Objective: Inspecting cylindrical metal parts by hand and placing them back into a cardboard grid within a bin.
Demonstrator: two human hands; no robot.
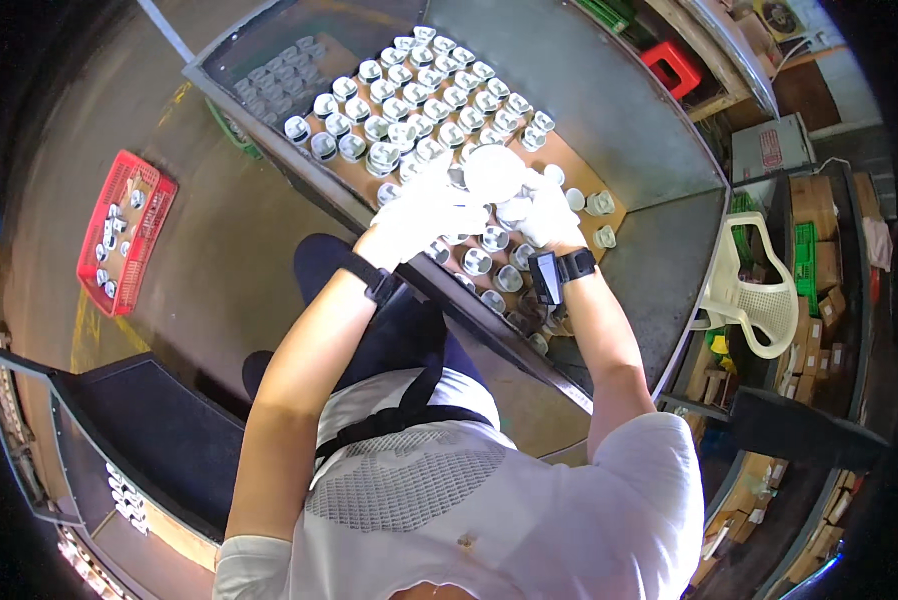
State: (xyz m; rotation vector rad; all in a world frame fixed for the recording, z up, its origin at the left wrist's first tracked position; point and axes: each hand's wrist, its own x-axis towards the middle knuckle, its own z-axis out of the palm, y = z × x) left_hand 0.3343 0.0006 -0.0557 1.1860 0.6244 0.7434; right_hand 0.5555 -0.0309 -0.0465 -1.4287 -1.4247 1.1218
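Note:
Metal engine pistons (376, 127) stand in rows on brown cardboard (569, 163) inside a grey metal bin. Above them, a piston (494, 172) with a bright round top is held up between my two white-gloved hands. My left hand (416, 218) closes on its left side, and my right hand (547, 212) grips from the right. Strong glare washes out the gloves, so single fingers are hard to make out. More pistons (477, 262) stand below my hands, partly covered by them. A dark band sits on each wrist, the right one with a small dark device.
The bin's near edge (449, 290) runs slantwise beneath my forearms. A red crate (129, 232) with several pistons stands on the floor at left. At right are a white plastic chair (759, 285) and shelves of cartons (814, 210). A dark cabinet (149, 430) stands at lower left.

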